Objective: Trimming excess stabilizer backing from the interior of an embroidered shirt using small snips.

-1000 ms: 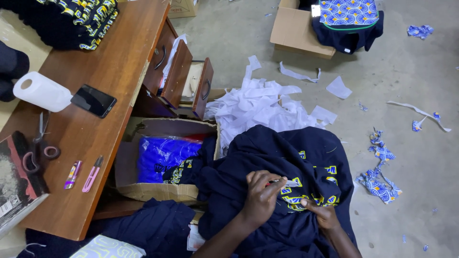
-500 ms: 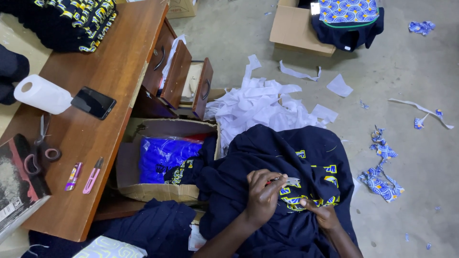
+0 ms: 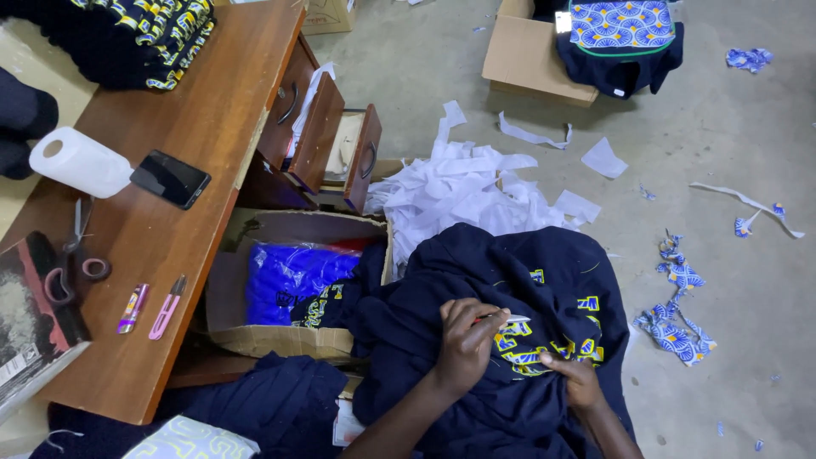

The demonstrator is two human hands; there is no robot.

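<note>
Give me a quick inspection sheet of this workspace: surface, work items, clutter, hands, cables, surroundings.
Surface: wooden desk, drawers pulled open.
Work items: dark navy garment with yellow-blue print on the lap; small white tool.
Clutter: white paper scraps, blue patterned fabric offcuts on the floor.
Hands: left hand pinches the tool at the print; right hand grips the garment.
Cables: nothing seen.
Surroundings: paper roll, phone, scissors, open box holding a blue plastic bag.
</note>
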